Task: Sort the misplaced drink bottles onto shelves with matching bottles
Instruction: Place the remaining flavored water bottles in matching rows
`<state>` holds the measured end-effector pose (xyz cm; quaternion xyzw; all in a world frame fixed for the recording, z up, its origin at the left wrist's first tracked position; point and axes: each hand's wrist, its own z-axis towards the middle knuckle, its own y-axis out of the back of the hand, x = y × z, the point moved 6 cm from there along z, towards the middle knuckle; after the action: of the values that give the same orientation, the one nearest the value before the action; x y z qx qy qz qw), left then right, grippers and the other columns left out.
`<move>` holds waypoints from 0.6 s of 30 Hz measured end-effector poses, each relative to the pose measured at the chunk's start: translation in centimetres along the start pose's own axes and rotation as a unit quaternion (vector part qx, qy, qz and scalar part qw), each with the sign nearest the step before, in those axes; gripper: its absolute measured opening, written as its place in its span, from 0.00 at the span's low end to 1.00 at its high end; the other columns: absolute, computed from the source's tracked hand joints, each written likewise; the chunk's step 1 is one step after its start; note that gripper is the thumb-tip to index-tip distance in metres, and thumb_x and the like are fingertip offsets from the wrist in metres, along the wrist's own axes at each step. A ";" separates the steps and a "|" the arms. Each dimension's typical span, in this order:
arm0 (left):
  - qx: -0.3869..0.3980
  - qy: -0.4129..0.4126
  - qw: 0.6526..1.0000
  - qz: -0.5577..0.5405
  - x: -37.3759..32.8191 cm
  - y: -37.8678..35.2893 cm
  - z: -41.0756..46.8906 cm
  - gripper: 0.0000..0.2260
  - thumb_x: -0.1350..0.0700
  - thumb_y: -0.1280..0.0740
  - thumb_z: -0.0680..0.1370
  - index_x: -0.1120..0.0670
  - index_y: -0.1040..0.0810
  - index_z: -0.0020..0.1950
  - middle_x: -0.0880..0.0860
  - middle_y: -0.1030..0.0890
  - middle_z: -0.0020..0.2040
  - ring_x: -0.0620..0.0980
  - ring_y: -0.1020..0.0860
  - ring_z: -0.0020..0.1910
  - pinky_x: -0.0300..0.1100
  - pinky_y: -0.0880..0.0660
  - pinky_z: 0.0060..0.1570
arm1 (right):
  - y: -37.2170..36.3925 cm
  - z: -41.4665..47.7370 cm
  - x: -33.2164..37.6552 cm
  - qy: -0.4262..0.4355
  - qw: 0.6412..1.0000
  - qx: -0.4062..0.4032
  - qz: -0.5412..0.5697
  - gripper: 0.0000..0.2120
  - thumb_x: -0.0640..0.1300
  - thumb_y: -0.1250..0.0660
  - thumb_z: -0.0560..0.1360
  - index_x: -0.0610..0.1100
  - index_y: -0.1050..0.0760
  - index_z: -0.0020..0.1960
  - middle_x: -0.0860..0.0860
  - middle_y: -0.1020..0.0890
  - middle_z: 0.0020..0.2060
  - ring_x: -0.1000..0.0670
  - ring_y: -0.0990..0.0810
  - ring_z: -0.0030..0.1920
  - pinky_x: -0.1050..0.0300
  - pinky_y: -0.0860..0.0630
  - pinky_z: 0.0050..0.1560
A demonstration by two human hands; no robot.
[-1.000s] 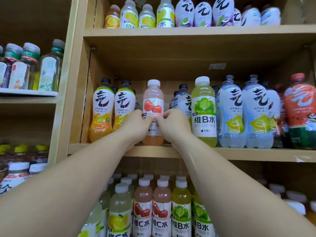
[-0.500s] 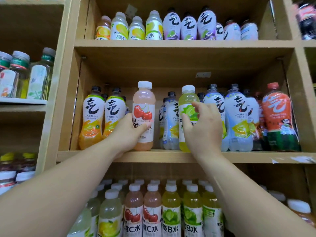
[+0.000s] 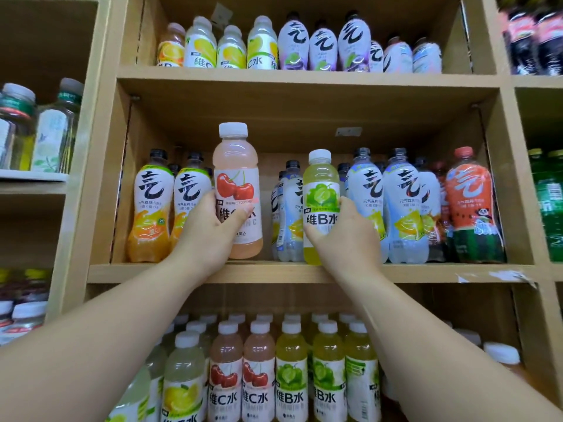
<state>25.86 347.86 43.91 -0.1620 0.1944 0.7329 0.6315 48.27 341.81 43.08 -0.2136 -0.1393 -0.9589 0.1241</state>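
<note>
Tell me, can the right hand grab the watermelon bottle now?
Probably not yet: the right hand grips the lime bottle. The watermelon bottle stands at the shelf front with nothing before it, so a freed hand likely could.

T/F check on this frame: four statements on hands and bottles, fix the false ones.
1. The left hand grips the cherry bottle. True.
2. The right hand is empty. False: it grips the lime bottle.
3. Matching cherry bottles stand below the middle shelf. True.
4. The watermelon bottle stands at the middle shelf's left end. False: it is at the right end.
</note>
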 end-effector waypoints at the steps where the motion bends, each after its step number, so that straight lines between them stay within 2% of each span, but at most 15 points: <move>1: -0.005 -0.001 1.000 -0.006 -0.3 0.0 -0.4 0.11 0.51 0.31 0.81 0.44 0.27 0.62 0.37 0.21 0.52 0.34 0.23 0.52 0.30 0.28 0.47 | 0.2 -0.1 0.2 0.002 1.000 -0.001 0.007 0.22 0.58 0.27 0.75 0.47 0.29 0.60 0.53 0.25 0.42 0.46 0.24 0.46 0.54 0.35 0.42; 5: -0.027 -0.008 0.999 -0.029 -1.9 0.7 -1.9 0.12 0.49 0.29 0.79 0.47 0.22 0.63 0.42 0.17 0.55 0.39 0.19 0.54 0.38 0.22 0.53 | 1.9 -0.9 1.3 0.016 0.998 -0.018 0.062 0.19 0.57 0.25 0.72 0.52 0.25 0.58 0.56 0.22 0.41 0.47 0.19 0.49 0.53 0.31 0.43; 8: -0.017 -0.002 0.998 -0.052 -3.5 1.3 -3.6 0.13 0.48 0.29 0.79 0.45 0.22 0.63 0.42 0.15 0.55 0.39 0.17 0.54 0.41 0.20 0.54 | 4.3 -2.2 2.2 0.041 0.994 -0.030 0.097 0.20 0.56 0.24 0.71 0.57 0.24 0.60 0.62 0.24 0.38 0.55 0.21 0.46 0.56 0.30 0.44; 11: 0.004 -0.002 0.998 -0.065 -4.6 2.3 -6.8 0.10 0.49 0.29 0.79 0.42 0.21 0.59 0.41 0.14 0.54 0.39 0.16 0.54 0.44 0.19 0.53 | 7.1 -4.4 2.6 0.055 0.987 -0.035 0.148 0.21 0.57 0.22 0.70 0.60 0.24 0.60 0.66 0.22 0.39 0.63 0.22 0.42 0.63 0.26 0.40; 12: 0.008 0.000 0.998 -0.063 -4.6 2.6 -8.0 0.09 0.49 0.29 0.79 0.42 0.21 0.59 0.40 0.14 0.54 0.38 0.16 0.54 0.44 0.20 0.53 | 7.8 -5.3 2.6 0.057 0.983 -0.029 0.171 0.21 0.57 0.21 0.69 0.62 0.25 0.59 0.65 0.20 0.40 0.63 0.20 0.42 0.62 0.22 0.42; 15: 0.024 0.020 0.997 -0.068 -3.8 3.2 -12.0 0.10 0.50 0.27 0.78 0.42 0.20 0.58 0.39 0.14 0.53 0.39 0.16 0.53 0.46 0.20 0.52 | 8.5 -8.6 1.2 0.039 0.975 0.008 0.219 0.24 0.55 0.20 0.67 0.63 0.25 0.59 0.61 0.15 0.43 0.60 0.16 0.44 0.51 0.17 0.46; 18: 0.036 0.066 0.994 -0.080 -1.1 2.7 -16.1 0.11 0.52 0.26 0.77 0.44 0.19 0.59 0.40 0.14 0.52 0.40 0.15 0.51 0.39 0.19 0.47 | 7.6 -12.5 -1.3 0.010 0.968 0.049 0.246 0.26 0.52 0.19 0.65 0.60 0.22 0.61 0.62 0.14 0.43 0.61 0.15 0.45 0.56 0.18 0.47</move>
<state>23.22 338.72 30.60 -0.2018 0.2484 0.6606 0.6791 46.98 330.95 33.25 -0.2257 -0.1276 -0.8929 0.3680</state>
